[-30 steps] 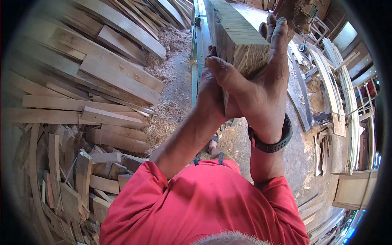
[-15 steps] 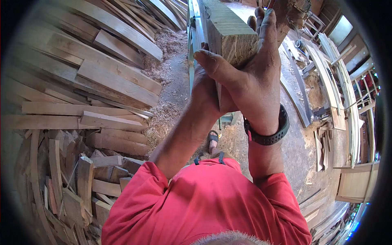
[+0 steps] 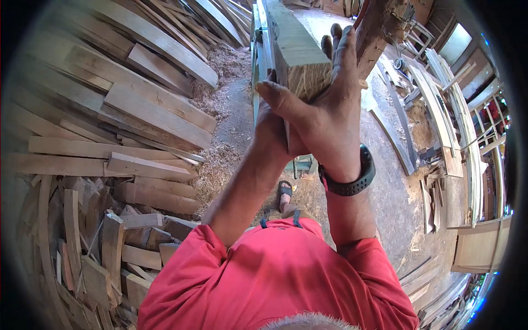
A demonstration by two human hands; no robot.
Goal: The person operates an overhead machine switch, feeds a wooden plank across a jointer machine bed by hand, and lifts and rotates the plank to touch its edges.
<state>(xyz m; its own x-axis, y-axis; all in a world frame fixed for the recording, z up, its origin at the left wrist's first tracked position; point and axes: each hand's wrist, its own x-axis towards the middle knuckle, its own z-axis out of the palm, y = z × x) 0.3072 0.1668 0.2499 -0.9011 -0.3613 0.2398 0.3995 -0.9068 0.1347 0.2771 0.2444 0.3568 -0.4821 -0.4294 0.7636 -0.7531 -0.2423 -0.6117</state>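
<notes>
A thick wooden beam [image 3: 301, 48] stretches away from me at the top centre, its rough cut end facing me. Against that end lies the palm of my right hand [image 3: 330, 110], thumb on the left side and stretched fingers along the right, so the hand grips the end. A black watch or band [image 3: 357, 179] circles the right wrist. My left hand [image 3: 270, 118] supports the beam from below and the left. Most of its fingers are hidden behind the wood and the right hand; a fingertip shows at the beam's left side.
Stacked boards [image 3: 159, 115] and offcuts [image 3: 113, 242] fill the left. Wood shavings [image 3: 220, 104] cover the floor beside them. A wooden post [image 3: 379, 33] stands right of the beam. Long planks [image 3: 440, 121] lean at the right. A green metal frame [image 3: 256, 71] is partly hidden behind the beam.
The beam's near end and both hands have shifted left and slightly down in view. More of the post at right shows. Both hands keep their hold.
</notes>
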